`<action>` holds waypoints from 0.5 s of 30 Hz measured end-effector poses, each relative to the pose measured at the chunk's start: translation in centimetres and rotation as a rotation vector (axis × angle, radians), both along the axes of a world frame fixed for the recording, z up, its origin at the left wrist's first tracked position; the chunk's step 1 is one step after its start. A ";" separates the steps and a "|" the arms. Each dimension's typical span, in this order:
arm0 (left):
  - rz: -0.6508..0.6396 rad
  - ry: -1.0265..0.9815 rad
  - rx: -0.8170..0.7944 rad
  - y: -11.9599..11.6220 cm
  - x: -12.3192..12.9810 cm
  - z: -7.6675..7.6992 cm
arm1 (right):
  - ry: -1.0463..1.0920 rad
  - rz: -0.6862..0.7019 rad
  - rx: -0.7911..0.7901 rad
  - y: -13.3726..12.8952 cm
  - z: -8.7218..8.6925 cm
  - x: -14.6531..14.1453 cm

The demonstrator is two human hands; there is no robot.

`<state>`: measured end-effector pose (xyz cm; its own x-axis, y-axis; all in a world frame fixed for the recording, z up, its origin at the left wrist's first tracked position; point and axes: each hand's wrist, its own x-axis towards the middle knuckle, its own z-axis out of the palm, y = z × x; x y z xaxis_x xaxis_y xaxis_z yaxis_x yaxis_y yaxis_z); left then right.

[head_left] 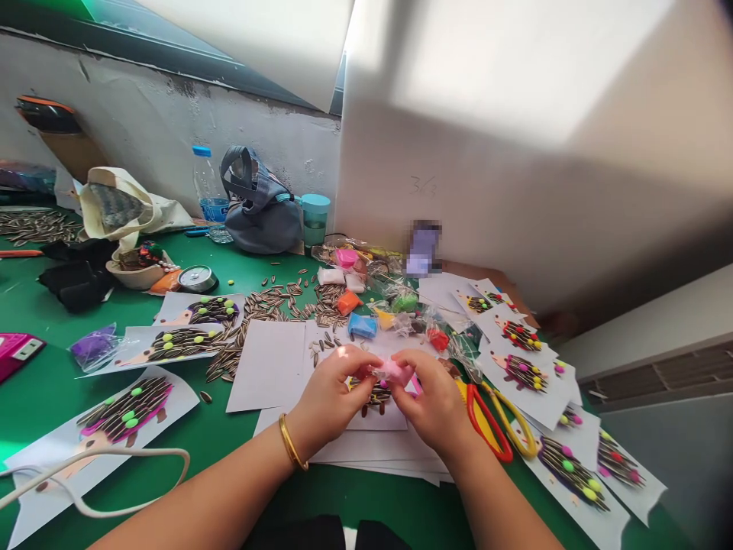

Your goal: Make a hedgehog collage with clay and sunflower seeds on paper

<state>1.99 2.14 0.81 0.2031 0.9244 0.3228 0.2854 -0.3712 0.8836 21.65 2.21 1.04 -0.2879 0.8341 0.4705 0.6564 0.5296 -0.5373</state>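
Between my two hands is a small lump of pink modelling clay point(395, 372), partly covered by the fingers. My left hand point(337, 389), with a gold bangle at the wrist, pinches it from the left. From the other side, the fingers and thumb of my right hand point(432, 401) close on the same lump. Below them lies a sheet with a sunflower-seed hedgehog point(375, 393), half hidden by the hands. Blue clay point(363, 326), orange clay point(348, 302) and wrapped red clay point(438, 338) lie just beyond.
Scissors with red and yellow handles point(486, 420) lie right of my hand. Finished hedgehog sheets point(524, 370) overlap at the right; more point(123, 416) lie left, crossed by a white cable point(183, 466). Loose sunflower seeds point(269, 303), a grey bag point(266, 218) and a bottle point(209, 191) stand behind.
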 end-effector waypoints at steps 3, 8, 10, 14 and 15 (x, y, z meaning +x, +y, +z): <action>-0.021 0.070 0.065 0.1 -0.4 0.2 | 0.020 0.045 -0.069 -0.2 0.7 -0.1; -0.069 0.158 0.142 0.2 -0.5 1.1 | 0.131 0.146 -0.211 -0.4 1.6 0.1; -0.095 0.216 0.198 0.2 -0.5 1.2 | 0.159 0.170 -0.271 -0.4 1.7 0.1; -0.119 0.374 0.336 0.3 -0.7 0.9 | 0.154 0.185 -0.328 -0.2 1.5 0.1; -0.113 0.405 0.356 0.3 -0.7 0.7 | 0.152 0.185 -0.336 -0.2 1.5 0.1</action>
<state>1.26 2.46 1.55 0.4676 0.7379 0.4866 0.5179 -0.6749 0.5257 21.80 2.06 2.53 -0.3955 0.8894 0.2292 0.4662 0.4094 -0.7842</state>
